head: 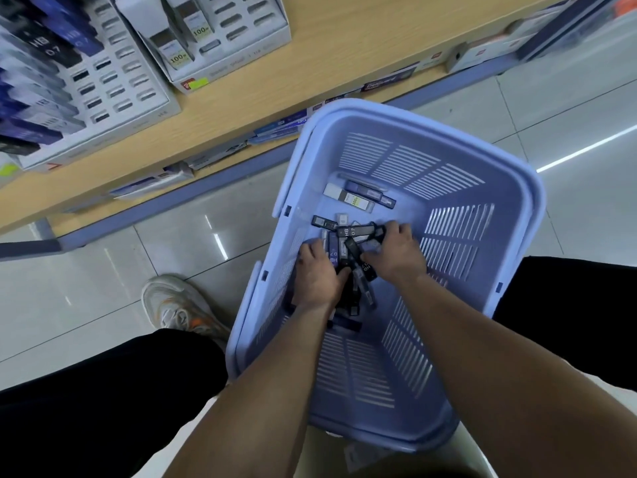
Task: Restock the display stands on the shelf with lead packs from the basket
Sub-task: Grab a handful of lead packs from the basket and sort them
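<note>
- Head view: left hand [315,277] and right hand [396,255] are both down in the blue basket [517,181], fingers curled round a bundle of dark lead packs [348,243] held between them.
- A few loose packs [358,198] lie at the basket's far end.
- Upper left: display stands [113,84] on the wooden shelf [327,63], partly filled.

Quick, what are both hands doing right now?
Left hand: grips a bunch of small dark plastic lead packs inside the lilac slotted plastic basket.
Right hand: curled round packs from the same pile.

Display stand [103,81] cut off left, shelf labels [386,82] blurred
</note>
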